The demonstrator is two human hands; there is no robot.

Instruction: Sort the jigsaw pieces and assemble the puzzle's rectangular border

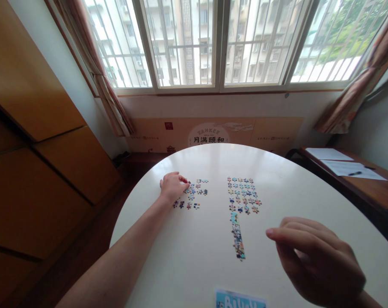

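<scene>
My left hand (173, 187) reaches over a group of loose jigsaw puzzle pieces (191, 196) on the left part of the round white table. Its thumb and index finger close on a small dark puzzle piece (189, 183) at the group's edge. To the right, more loose pieces (241, 192) lie spread in rows. Just below those rows runs a narrow joined strip of puzzle (237, 235). Right of the strip, my right hand (315, 256) hovers over the table with its fingers curled in, and nothing shows at its fingertips.
A blue printed card or box (240, 299) is cut off at the near edge of the white table (181, 256). A wooden desk (373, 188) with papers (354, 170) and pens stands at the right. Behind the table leans a printed cardboard panel (271, 132) under the barred windows.
</scene>
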